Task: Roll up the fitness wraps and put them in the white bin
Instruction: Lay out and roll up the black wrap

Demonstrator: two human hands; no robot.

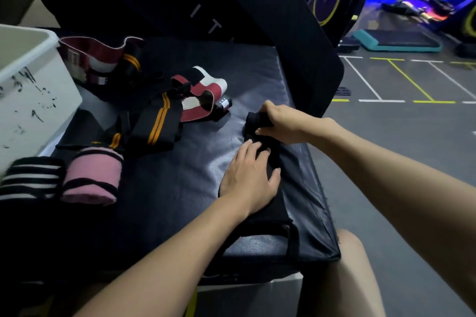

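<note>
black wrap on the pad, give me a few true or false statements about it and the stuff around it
1. The right hand grips the rolled end of the black wrap. True.
2. The left hand is lifted clear of the wrap. False: it rests flat on the unrolled part.
3. The white bin stands at the pad's right edge. False: it stands at the left.
4. A pink wrap lies rolled near the bin. True.
5. The black wrap with orange stripes is already rolled tight. False: it lies loose and spread out on the black pad.
</note>
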